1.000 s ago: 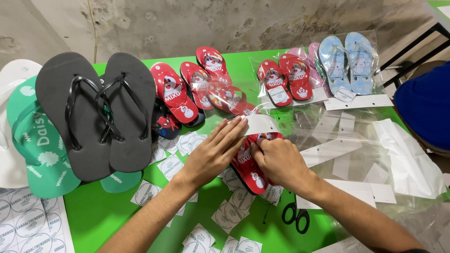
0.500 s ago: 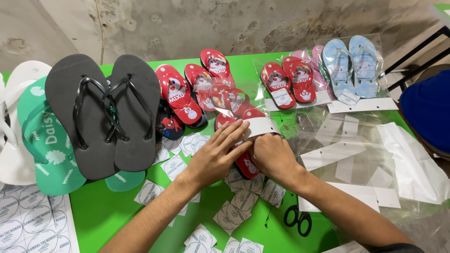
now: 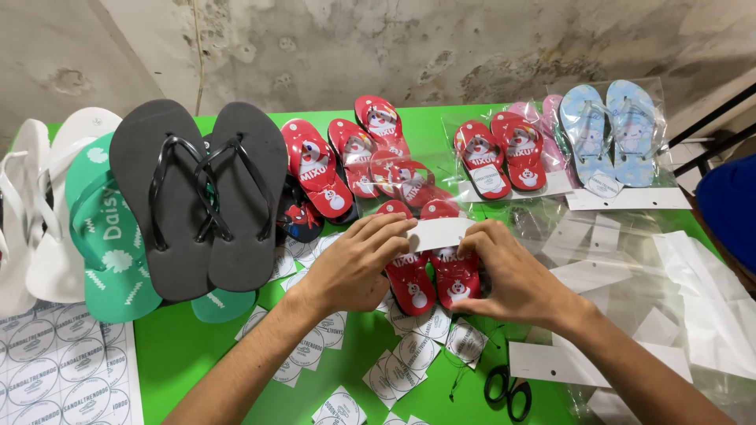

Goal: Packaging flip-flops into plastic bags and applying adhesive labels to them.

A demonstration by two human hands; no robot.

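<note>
Both hands press on a white card strip (image 3: 441,233) laid across the top of a small pair of red sandals (image 3: 433,271) on the green table (image 3: 173,354). The left hand (image 3: 358,264) has its fingers stretched flat over the strip's left end and the left sandal, not curled around anything. The right hand (image 3: 512,271) pinches the strip's right end between thumb and fingers, closed on it, its palm covering the right sandal's edge. The pair lies at the middle of the table, toes toward the wall.

Just beyond, more red sandals (image 3: 346,157) lie fanned out, some in clear bags. To the far right sit a bagged red pair (image 3: 504,157) and a bagged light blue pair (image 3: 610,130). On the left lie large black flip-flops (image 3: 197,197) on a green pair (image 3: 106,236), with white ones (image 3: 39,205) beside. Round stickers on cut paper squares (image 3: 402,366) are scattered near the hands, and black scissors (image 3: 508,391) lie near the right forearm. Empty clear bags with white card tops (image 3: 598,275) pile up on the right.
</note>
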